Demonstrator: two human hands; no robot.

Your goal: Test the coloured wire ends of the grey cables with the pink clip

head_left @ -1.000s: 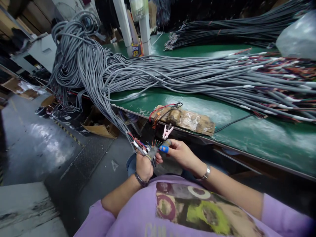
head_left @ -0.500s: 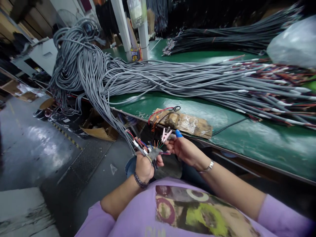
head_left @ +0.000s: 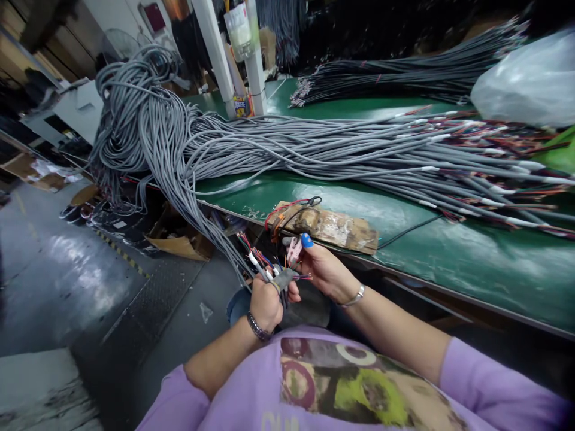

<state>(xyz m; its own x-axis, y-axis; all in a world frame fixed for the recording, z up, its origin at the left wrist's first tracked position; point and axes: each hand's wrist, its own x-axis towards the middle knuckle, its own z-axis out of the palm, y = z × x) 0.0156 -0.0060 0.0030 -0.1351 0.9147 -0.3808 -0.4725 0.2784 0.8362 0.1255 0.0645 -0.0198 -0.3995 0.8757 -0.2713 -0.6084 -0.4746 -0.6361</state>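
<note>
Gripping grey cables (head_left: 211, 232) firmly in the left hand (head_left: 266, 302), just below their loose wires (head_left: 261, 256); pinching the pink clip (head_left: 294, 250) in the right hand (head_left: 330, 269); draped from the table (head_left: 417, 239) down to the lap; probably springy, heavy when bunched, fragile at the wires; best held by the sheath; compared with half a second ago, now across the clip with right thumb and finger.

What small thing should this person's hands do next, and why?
Probably ease the left hand and the thin coloured wires poking from its grip slightly toward the pale pink V-shaped clip. The right hand appears to pinch that clip just above them, while the left hand holds the long grey cables.
</note>
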